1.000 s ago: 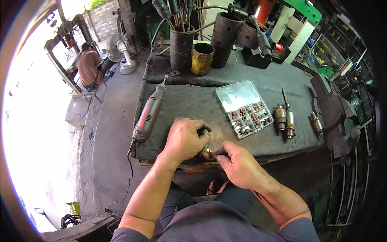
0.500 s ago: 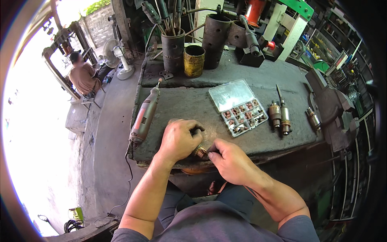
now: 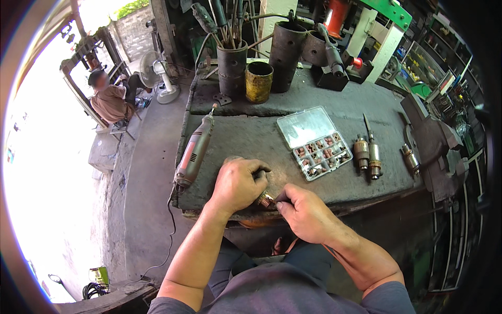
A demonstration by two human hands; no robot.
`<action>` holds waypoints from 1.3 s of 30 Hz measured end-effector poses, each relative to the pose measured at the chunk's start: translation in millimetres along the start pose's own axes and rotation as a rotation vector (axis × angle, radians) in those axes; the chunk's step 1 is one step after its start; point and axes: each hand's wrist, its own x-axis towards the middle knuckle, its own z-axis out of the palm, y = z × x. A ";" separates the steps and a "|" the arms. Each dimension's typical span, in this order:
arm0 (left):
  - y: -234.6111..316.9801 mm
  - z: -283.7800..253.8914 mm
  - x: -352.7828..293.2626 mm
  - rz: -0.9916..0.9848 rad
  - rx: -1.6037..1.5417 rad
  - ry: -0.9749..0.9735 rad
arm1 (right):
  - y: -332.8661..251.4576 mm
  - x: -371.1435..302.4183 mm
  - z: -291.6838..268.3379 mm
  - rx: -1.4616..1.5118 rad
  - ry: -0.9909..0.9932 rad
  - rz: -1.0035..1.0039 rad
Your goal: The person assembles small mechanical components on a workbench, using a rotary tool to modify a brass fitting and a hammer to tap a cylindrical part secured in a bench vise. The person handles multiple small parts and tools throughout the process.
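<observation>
At the front edge of the bench, my left hand is closed around a motor armature. Only its copper commutator end shows past my fingers; the rest is hidden. My right hand pinches thumb and forefinger together right at that copper end. Whatever lies between those fingertips is too small to make out. Left of my hands lies a rotary tool, its small tip pointing away from me. Beyond them, to the right, a clear plastic case lies with its lid raised, small brownish bits filling its compartments.
On the bench's right lie more armatures, near a dark vise. Metal cylinders with tools and a yellow can stand at the back. Beyond the bench's left side are a fan and a seated person.
The whole view has shifted slightly, so the bench things appear a little further right and lower. Both hands stay at the armature, with barely any change in their grip.
</observation>
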 end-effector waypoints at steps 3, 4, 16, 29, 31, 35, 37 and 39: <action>-0.6 1.7 0.4 0.023 -0.003 0.009 | 1.5 -1.0 -0.7 0.021 0.003 0.023; -0.7 2.9 1.0 0.030 -0.017 0.016 | 1.8 -0.9 -0.9 0.009 0.009 0.010; 1.6 4.8 -3.0 0.019 0.003 0.023 | -2.2 -19.8 -18.0 -0.090 -0.017 0.105; -0.9 4.3 -4.8 0.067 -0.061 0.066 | -8.8 -9.4 -10.8 0.292 -0.088 0.334; -1.4 4.5 -4.1 0.070 -0.057 0.061 | -8.5 -7.9 -11.8 0.269 -0.080 0.298; -2.4 5.5 -3.8 0.076 -0.032 0.060 | -0.8 -2.7 -9.8 0.172 -0.070 0.129; -1.8 6.6 -3.7 0.088 -0.053 0.057 | 3.6 -0.4 -10.6 0.144 -0.082 0.111; -1.9 5.8 -3.6 0.088 -0.050 0.060 | 6.0 2.0 -10.6 0.091 -0.074 0.046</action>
